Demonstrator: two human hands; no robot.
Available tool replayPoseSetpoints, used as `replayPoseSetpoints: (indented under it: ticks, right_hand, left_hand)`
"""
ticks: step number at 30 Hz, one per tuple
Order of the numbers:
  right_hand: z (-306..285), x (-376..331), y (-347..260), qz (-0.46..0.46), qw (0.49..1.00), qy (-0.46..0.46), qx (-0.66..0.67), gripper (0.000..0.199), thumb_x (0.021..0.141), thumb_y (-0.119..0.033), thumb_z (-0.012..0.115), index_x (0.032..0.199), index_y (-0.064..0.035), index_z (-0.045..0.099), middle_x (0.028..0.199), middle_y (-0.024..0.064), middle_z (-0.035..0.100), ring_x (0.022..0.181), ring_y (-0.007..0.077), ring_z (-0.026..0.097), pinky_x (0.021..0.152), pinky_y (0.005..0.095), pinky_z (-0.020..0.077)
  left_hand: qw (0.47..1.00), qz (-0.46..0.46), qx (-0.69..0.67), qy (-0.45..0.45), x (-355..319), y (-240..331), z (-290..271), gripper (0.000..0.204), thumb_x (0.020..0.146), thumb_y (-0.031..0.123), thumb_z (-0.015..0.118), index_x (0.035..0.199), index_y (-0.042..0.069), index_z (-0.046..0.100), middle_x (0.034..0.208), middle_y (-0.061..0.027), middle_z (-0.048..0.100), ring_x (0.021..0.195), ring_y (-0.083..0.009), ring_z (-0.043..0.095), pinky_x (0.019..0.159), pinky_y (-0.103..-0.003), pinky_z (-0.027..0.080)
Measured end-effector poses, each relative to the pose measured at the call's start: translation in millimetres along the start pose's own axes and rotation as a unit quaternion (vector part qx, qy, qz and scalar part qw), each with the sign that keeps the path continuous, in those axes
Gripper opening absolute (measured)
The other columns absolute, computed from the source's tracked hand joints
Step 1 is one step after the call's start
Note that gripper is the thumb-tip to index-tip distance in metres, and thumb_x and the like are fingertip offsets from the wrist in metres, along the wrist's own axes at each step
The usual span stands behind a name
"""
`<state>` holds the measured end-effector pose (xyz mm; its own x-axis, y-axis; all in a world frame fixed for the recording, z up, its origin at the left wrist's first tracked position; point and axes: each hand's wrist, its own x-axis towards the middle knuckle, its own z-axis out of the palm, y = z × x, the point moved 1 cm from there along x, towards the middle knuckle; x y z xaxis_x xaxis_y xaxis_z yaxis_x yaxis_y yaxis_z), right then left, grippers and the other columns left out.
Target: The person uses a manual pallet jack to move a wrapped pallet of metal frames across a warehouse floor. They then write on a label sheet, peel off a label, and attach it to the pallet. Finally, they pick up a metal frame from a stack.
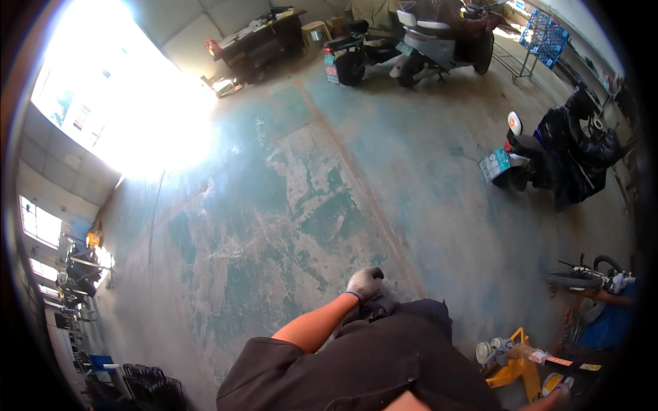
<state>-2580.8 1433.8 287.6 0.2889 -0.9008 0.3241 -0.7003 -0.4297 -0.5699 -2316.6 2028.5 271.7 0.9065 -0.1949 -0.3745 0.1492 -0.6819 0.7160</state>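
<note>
My left hand (365,283) is in front of my body at the lower middle, in a pale knit glove with dark fingertips and a blue cuff edge. Its fingers curl inward, and nothing shows sticking out of them. Close beside it is the dark cloth of my clothes (418,312). At the lower right edge, a strip of bare skin, seemingly my right arm (548,399), shows next to yellow metal equipment (519,370) with pale rollers. The fingers of my right hand cannot be made out.
Worn green-grey floor (274,226) spreads ahead. Two scooters (428,42) stand far off, near a dark desk (264,42). At right are another scooter (528,154) under a dark cover and a bicycle (582,277). Folded black items (151,385) stand lower left.
</note>
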Motion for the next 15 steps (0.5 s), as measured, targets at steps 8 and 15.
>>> replayPoseSetpoints:
  ticks: [8, 15]
  right_hand:
    - [231, -196, -158, 0.0, 0.781, -0.578, -0.235, 0.041, 0.104, -0.05, 0.072, 0.127, -0.0156, 0.074, 0.123, 0.0047, 0.076, 0.109, 0.0268, 0.072, 0.089, 0.0452, 0.0607]
    - [451, -175, -295, -0.173, 0.587, -0.672, -0.418, 0.043, 0.104, -0.045, 0.071, 0.138, -0.0191, 0.074, 0.135, 0.004, 0.077, 0.123, 0.0292, 0.073, 0.097, 0.0493, 0.0617]
  left_hand:
    - [0.997, -0.055, -0.027, 0.05, 135, -67, -191, 0.036, 0.091, 0.023, 0.062, 0.116, 0.008, 0.083, 0.117, -0.0202, 0.082, 0.116, -0.0396, 0.077, 0.102, -0.047, 0.059]
    - [0.974, -0.203, -0.098, -0.031, 220, -101, -282, 0.037, 0.091, 0.024, 0.067, 0.119, 0.007, 0.082, 0.12, -0.0203, 0.082, 0.118, -0.0351, 0.078, 0.103, -0.043, 0.059]
